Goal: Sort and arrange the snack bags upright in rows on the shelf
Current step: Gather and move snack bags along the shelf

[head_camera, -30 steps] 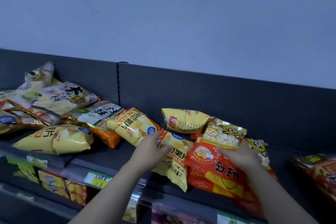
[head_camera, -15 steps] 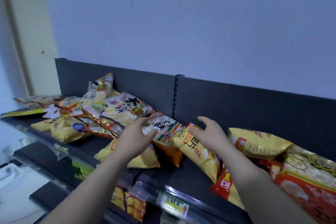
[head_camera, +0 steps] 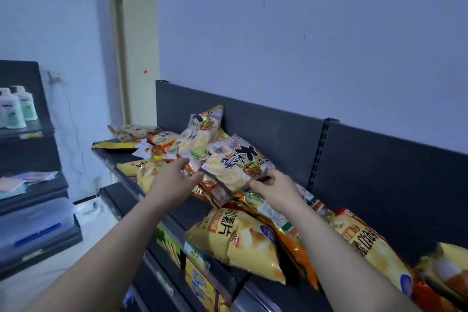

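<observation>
Head view: right hand (head_camera: 278, 191) pinches a clear, black-lettered rice-cracker bag (head_camera: 236, 163) atop the heap on the dark metal shelf (head_camera: 278, 129); left hand (head_camera: 173, 181) spreads its fingers beside it; yellow crisp bags (head_camera: 238, 240) lie flat below.

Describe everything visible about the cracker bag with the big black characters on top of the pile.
The rice cracker bag is glossy, partly clear plastic showing pale round crackers, with big black characters and a red-brown badge. It lies tilted on the heap of other bags, not upright. The right hand pinches its near right corner; the left hand reaches its left edge, contact unclear.
</observation>
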`<state>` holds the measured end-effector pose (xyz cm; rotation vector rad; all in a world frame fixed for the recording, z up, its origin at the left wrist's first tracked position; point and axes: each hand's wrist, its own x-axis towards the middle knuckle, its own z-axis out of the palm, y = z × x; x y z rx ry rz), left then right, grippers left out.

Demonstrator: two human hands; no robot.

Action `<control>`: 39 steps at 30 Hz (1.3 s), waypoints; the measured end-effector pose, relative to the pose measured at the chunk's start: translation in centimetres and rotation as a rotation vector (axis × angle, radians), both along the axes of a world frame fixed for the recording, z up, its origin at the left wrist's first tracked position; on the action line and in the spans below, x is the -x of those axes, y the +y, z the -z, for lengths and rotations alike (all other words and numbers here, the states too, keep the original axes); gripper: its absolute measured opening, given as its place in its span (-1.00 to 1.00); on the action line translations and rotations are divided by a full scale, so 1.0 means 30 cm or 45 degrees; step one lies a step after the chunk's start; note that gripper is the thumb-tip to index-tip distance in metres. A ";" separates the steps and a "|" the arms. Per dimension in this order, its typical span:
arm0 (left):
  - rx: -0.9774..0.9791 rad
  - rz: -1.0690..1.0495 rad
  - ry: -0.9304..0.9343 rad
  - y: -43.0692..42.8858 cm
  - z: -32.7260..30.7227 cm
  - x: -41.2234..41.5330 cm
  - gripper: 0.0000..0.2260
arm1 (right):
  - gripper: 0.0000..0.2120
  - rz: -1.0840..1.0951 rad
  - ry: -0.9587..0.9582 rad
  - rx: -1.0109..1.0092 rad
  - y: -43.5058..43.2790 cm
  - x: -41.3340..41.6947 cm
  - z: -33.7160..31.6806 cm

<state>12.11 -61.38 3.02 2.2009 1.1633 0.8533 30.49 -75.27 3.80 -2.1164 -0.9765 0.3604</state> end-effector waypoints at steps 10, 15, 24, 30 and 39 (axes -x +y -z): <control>-0.035 0.108 0.311 0.358 -0.008 -0.093 -0.15 | -0.01 0.034 0.076 0.287 0.286 -0.036 0.107; -0.018 0.337 0.494 0.515 -0.001 -0.174 -0.10 | 0.26 0.178 0.176 0.259 0.390 -0.012 0.142; -0.094 0.509 -0.173 0.560 -0.158 -0.158 -0.27 | 0.05 0.313 0.535 -0.758 0.424 0.049 0.055; -0.169 0.688 -0.365 0.396 -0.266 -0.223 -0.27 | 0.09 0.466 0.287 -0.944 0.252 0.042 -0.065; 0.163 1.222 -0.332 -0.171 -0.226 -0.439 -0.27 | -0.25 1.137 -0.079 -0.755 -0.400 0.120 -0.123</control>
